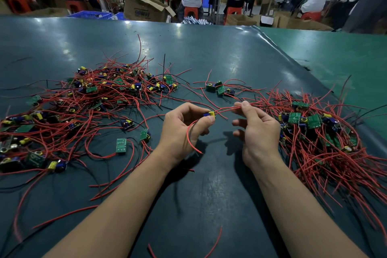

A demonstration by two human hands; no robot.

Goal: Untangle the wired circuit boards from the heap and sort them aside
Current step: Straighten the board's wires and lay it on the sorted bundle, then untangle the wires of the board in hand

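My left hand (184, 128) holds a small circuit board (209, 114) with yellow and blue parts between thumb and fingers, above the dark mat. One of its red wires loops down past my palm. My right hand (255, 130) pinches red wires (228, 109) that run from that board, thumb and forefinger closed on them. A tangled heap of boards and red wires (109, 90) spreads over the left and middle of the table. A second pile of wired boards (314, 128) lies at the right, beside my right hand.
A few boards (219, 89) lie apart behind my hands, two loose green boards (121, 145) in front left. The dark mat (209, 184) meets a green table surface (345, 54) at the right. Seated people, red stools and cardboard boxes (144, 8) fill the background.
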